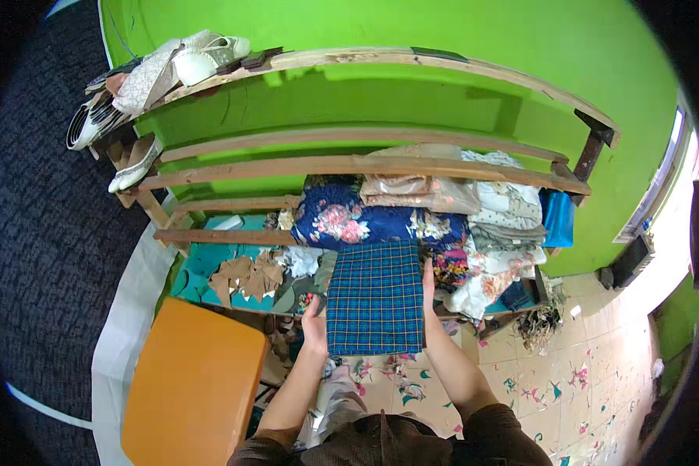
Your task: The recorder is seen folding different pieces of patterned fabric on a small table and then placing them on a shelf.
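Observation:
Between my two hands is a folded piece of blue-green plaid cloth [374, 299] with thin yellow lines. My left hand [313, 328] grips its left edge, and my right hand [428, 289] holds the right edge; the fingers of both are partly hidden behind it. The cloth is held up in front of a wooden rack's lower shelf. Just behind it lies a dark blue floral fabric bundle [338, 217]. To the right are stacked pale folded fabrics [505, 206], and brown fabric scraps [245, 276] lie to the left.
The wooden rack [365, 165] stands against a green wall [474, 23]. White shoes [140, 165] sit at its left end. An orange tabletop [194, 384] is at my left. Coloured scraps litter the tiled floor [536, 349]. A dark patterned surface [39, 217] fills the far left.

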A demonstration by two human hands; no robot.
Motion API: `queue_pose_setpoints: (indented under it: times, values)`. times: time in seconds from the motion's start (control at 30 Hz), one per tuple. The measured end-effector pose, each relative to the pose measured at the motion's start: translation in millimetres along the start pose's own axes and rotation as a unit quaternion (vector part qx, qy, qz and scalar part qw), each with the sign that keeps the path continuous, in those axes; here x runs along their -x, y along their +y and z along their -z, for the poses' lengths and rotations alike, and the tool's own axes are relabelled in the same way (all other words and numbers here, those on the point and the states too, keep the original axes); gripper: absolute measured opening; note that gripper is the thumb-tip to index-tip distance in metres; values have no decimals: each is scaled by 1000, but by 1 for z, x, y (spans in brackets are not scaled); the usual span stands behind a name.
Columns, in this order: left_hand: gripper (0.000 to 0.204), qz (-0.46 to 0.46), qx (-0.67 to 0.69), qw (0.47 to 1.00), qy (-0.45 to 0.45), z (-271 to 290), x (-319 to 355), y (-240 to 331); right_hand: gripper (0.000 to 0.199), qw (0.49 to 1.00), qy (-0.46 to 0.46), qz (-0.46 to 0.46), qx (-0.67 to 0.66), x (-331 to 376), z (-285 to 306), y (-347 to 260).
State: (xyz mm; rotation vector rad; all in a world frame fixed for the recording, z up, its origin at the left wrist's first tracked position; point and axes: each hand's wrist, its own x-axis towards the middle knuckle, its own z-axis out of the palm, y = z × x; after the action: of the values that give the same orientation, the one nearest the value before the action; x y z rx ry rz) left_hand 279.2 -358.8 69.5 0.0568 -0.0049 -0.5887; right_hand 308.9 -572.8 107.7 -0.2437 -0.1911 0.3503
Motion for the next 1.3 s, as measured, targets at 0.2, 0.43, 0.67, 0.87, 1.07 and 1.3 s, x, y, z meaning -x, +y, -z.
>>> queue_pose_setpoints:
  times: [0.2, 0.43, 0.67, 0.87, 1.07, 1.3]
  values:
    - [55, 22, -68, 997, 1, 3, -25, 81, 37, 995, 87, -7, 38, -74, 2, 8]
    - [54, -20, -179, 983, 16, -4, -52, 173, 37, 997, 54, -57, 4, -165, -20, 26]
    - [46, 6, -328, 934, 142, -55, -116, 209, 38, 997, 58, -57, 1, -235, 1, 10]
    - [31, -103, -413, 897, 122, -78, -162, 208, 37, 972, 132, 61, 187, -264, 27, -20]
    - [46, -168, -511, 836, 109, -41, -211, 228, 51, 618, 219, 282, 700, -274, -20, 1]
    - [39, -328, -874, 344, 102, -49, -198, 213, 52, 154, 137, 213, 955, -244, -33, 34]
